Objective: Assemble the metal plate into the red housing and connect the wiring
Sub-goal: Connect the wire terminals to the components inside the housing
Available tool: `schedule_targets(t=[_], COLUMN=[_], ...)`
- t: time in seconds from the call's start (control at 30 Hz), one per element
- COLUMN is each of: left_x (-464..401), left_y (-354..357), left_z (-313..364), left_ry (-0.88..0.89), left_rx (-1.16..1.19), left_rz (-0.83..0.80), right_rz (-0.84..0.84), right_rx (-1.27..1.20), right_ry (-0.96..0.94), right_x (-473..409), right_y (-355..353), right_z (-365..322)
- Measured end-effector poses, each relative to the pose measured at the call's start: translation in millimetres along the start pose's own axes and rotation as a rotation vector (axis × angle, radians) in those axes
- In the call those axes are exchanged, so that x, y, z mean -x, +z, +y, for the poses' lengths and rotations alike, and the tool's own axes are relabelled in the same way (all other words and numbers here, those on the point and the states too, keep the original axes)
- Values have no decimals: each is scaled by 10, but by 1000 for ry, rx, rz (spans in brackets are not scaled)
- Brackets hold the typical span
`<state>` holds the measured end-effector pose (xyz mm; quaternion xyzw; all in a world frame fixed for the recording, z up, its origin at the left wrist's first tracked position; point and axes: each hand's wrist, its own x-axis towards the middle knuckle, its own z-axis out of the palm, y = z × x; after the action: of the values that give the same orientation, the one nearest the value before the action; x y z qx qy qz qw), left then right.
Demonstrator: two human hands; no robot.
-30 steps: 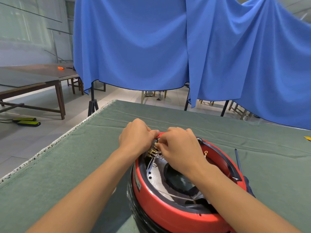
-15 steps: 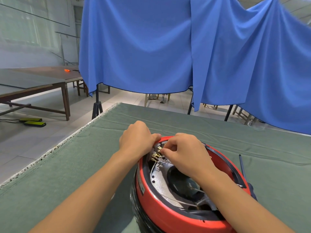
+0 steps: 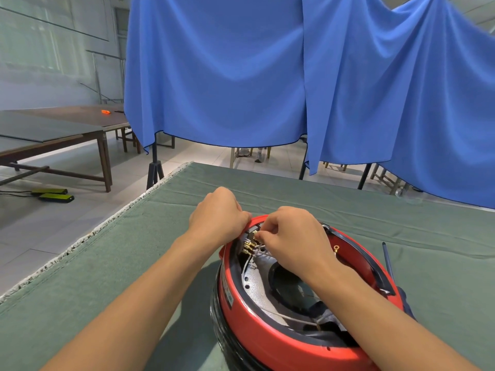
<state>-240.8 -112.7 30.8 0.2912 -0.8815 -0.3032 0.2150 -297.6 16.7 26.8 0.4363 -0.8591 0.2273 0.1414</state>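
Note:
The round red housing (image 3: 263, 326) stands on the green table cloth, close in front of me. Inside it lies the speckled grey metal plate (image 3: 257, 283) with a dark round opening. Brass wire terminals (image 3: 248, 247) with white wires cluster at the housing's far left rim. My left hand (image 3: 217, 215) grips that rim from outside, fingers curled over it. My right hand (image 3: 293, 238) reaches into the housing and pinches a wire terminal by the cluster. A loose ring terminal (image 3: 336, 248) shows right of my right hand.
A dark screwdriver (image 3: 388, 263) lies on the green cloth (image 3: 107, 263) right of the housing. The table's left edge is frayed white. Blue curtains (image 3: 227, 76) hang behind, and brown tables (image 3: 53, 135) stand at the far left.
The view has shifted slightly. My right hand's fingertips have moved a little along the terminal cluster at the rim; my left hand keeps its grip on the housing.

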Motion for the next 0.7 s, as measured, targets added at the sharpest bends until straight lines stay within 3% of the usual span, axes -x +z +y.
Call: schedule_targets(t=[0.2,0.53,0.7], left_x=[-23,30,28], left_y=[-103,-167,-281], left_z=[6,60,50], left_ry=[-20,-25,-47], left_rx=[62,73,140], left_rz=[-176,-248,-405], right_rz=[24,-59,-86], right_rx=[-73,-11,21], right_ry=[-3,-176,-192], right_x=[43,80,69], right_y=[-73,-73,-67], right_z=[30,-36,-29])
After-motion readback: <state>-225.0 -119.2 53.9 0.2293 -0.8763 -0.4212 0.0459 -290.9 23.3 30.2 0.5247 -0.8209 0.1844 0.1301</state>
